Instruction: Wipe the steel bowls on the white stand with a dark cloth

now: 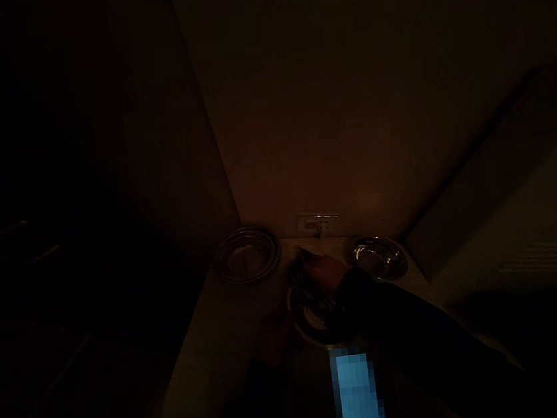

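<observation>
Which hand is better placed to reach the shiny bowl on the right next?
Probably the right hand: its wrist lies close to the shiny bowl, though the hand covers something dark. The left hand is farther, by the left edge of the middle dish.

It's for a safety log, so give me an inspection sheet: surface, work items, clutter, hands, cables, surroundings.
Surface: pale tabletop, dimly lit.
Work items: middle dish; dark item over part of it.
Clutter: left dish, seemingly stacked; shiny right bowl; pixelated blue patch.
Hands: left hand by the middle dish's rim; right hand on the dark item, grips unclear.
Cables: wall socket, seemingly with a plug; cord indistinct.
Surroundings: dark wall behind.
</observation>
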`<control>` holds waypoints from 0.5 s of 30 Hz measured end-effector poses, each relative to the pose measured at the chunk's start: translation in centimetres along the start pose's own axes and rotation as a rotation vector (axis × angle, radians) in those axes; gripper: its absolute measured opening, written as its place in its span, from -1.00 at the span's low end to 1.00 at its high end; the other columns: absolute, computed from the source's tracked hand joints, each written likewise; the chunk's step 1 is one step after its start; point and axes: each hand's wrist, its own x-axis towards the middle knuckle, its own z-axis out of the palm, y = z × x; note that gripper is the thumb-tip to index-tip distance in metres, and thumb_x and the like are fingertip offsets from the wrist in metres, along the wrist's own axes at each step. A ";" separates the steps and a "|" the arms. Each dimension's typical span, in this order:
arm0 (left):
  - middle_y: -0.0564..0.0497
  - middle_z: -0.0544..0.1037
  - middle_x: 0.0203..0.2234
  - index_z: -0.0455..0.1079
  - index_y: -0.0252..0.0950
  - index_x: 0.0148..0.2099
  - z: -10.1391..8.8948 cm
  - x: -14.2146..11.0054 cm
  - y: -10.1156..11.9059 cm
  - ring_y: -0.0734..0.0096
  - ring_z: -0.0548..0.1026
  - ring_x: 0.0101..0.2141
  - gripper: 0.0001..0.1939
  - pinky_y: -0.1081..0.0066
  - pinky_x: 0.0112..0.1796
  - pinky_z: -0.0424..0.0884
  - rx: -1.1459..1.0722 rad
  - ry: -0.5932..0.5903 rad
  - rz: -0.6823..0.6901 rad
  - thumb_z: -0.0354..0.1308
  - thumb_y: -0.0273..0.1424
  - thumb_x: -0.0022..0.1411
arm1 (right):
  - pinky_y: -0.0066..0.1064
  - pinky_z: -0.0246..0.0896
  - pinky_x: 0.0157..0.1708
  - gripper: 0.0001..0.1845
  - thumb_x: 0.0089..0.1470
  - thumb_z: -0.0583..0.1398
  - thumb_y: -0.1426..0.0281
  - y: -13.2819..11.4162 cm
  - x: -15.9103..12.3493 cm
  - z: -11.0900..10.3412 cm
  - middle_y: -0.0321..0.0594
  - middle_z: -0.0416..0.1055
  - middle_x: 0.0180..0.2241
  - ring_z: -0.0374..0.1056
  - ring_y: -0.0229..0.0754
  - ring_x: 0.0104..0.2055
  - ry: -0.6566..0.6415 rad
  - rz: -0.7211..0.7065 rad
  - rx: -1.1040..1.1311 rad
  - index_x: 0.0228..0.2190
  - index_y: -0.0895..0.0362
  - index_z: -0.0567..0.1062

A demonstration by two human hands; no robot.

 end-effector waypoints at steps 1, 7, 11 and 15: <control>-0.13 0.57 -0.34 0.48 -0.37 -0.21 0.0 0.1 0.1 0.17 0.50 -0.31 -0.67 0.33 -0.34 0.41 0.035 0.014 0.019 0.18 -0.29 -0.03 | -0.31 0.17 -0.10 -0.57 0.02 0.03 0.61 -0.6 0.6 0.1 -0.08 0.39 -0.11 0.32 -0.17 -0.09 -0.008 -0.061 -0.022 -0.06 0.11 0.34; -0.18 0.55 -0.27 0.47 -0.42 -0.21 0.0 0.2 0.1 0.13 0.48 -0.23 -0.64 0.32 -0.28 0.40 -0.024 0.036 -0.011 0.22 -0.31 -0.07 | -0.32 0.19 -0.09 -0.57 0.06 0.01 0.60 0.7 -1.0 0.1 -0.12 0.36 -0.05 0.28 -0.18 -0.05 -0.031 0.016 -0.074 -0.05 0.08 0.34; -0.19 0.54 -0.26 0.40 -0.43 -0.09 0.3 -0.1 -0.1 0.17 0.51 -0.33 -0.50 0.35 -0.43 0.44 -0.170 0.008 -0.065 0.22 -0.24 -0.07 | -0.18 0.19 -0.10 -0.57 0.07 0.01 0.57 2.0 -4.1 -0.6 0.00 0.29 -0.01 0.21 -0.02 0.01 -0.001 0.123 -0.131 0.00 0.14 0.30; -0.18 0.54 -0.26 0.40 -0.40 -0.08 1.0 -0.3 0.2 0.24 0.52 -0.40 -0.51 0.41 -0.52 0.43 -0.192 0.005 -0.082 0.21 -0.22 -0.05 | -0.13 0.18 -0.12 -0.62 0.09 -0.01 0.53 0.1 -4.4 0.1 0.09 0.26 -0.04 0.16 0.06 0.01 0.031 0.206 -0.216 -0.03 0.17 0.32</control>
